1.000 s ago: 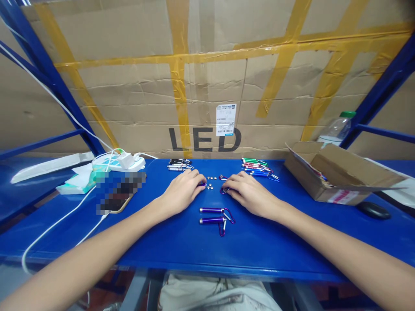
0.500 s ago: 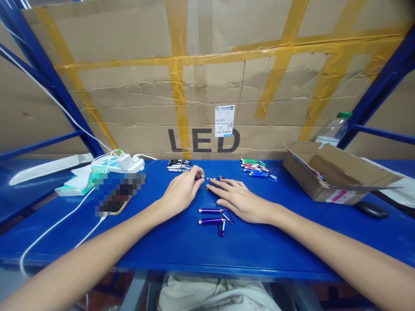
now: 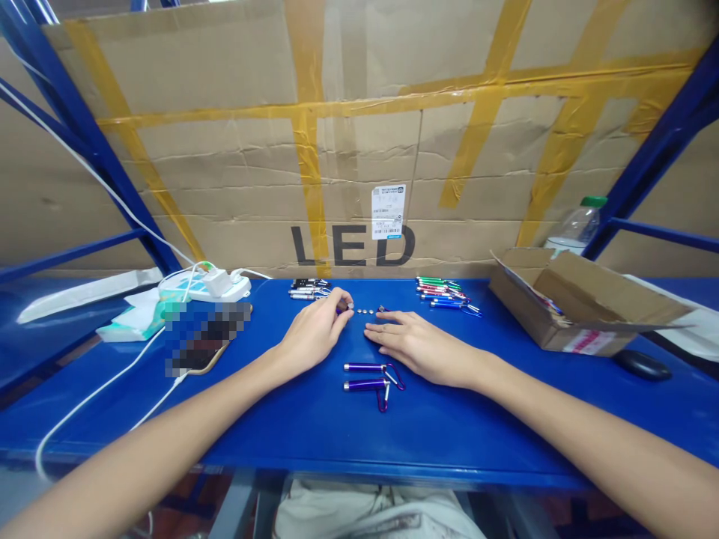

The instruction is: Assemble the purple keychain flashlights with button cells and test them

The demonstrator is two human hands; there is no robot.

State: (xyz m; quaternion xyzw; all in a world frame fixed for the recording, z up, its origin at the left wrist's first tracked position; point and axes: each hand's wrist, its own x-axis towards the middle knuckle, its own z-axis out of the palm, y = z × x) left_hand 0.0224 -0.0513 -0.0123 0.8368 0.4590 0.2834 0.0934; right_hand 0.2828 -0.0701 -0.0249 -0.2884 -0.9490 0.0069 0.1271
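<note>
My left hand (image 3: 317, 329) is closed, its thumb and fingertips pinched round a small purple penlight part (image 3: 350, 305) with a silvery end; most of it is hidden by the fingers. Just right of the pinch, several small silver button cells (image 3: 365, 311) lie in a short row on the blue table. Flat on the table rests my right hand (image 3: 421, 344), open with its fingers stretched toward the cells. A small dark purple piece (image 3: 383, 308) lies beyond its fingertips. Nearer to me are two purple penlights (image 3: 365, 367) with carabiner clips.
Black and silver penlights (image 3: 308, 288) lie at the back left; green, red and blue penlights (image 3: 441, 292) at the back right. An open cardboard box (image 3: 562, 322) and black mouse (image 3: 642, 364) stand right. A phone (image 3: 210, 340), cables and power strip (image 3: 233, 287) occupy the left.
My right hand has drawn back slightly to the right from the button cells, which now show in a row. My left hand keeps its pinch in nearly the same place.
</note>
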